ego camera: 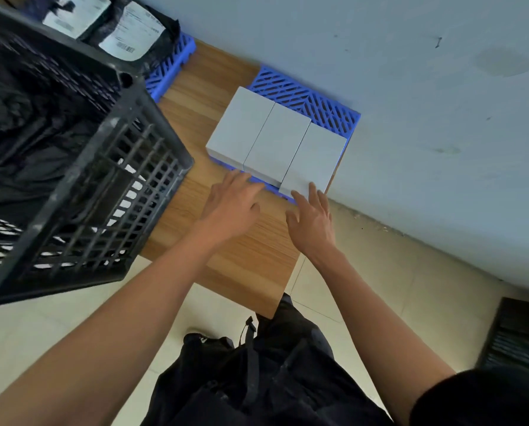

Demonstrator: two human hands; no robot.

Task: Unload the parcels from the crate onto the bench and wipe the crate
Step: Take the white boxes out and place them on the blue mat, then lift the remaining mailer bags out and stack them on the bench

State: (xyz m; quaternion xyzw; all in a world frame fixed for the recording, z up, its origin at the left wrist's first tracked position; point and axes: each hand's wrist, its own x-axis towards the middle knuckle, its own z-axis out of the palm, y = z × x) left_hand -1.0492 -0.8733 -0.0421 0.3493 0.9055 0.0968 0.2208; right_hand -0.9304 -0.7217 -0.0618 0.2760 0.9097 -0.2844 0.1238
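Both hands extended over the wooden bench [241,256], fingers straight and loosely spread, holding nothing. Left hand [231,207]: fingertips reach the near edge of the blue slatted tray [306,96], just short of the middle white box [277,142]. Right hand [311,219]: fingertips touch the near corner of the right white box [314,158]. Third, left white box [240,127] lies beyond the left fingertips. The three boxes sit flush side by side, probably squared up to leave room on the tray. Flat fingers suggest nudging or aligning, not gripping. Black mesh crate [82,167] stands to the left of the left hand, on the bench; dark contents and white patches show through its wall, so unloading looks unfinished. Black poly-bag parcels [134,29] with labels rest on a second blue tray [172,66], far beyond the fingers. No wiping cloth identifiable.
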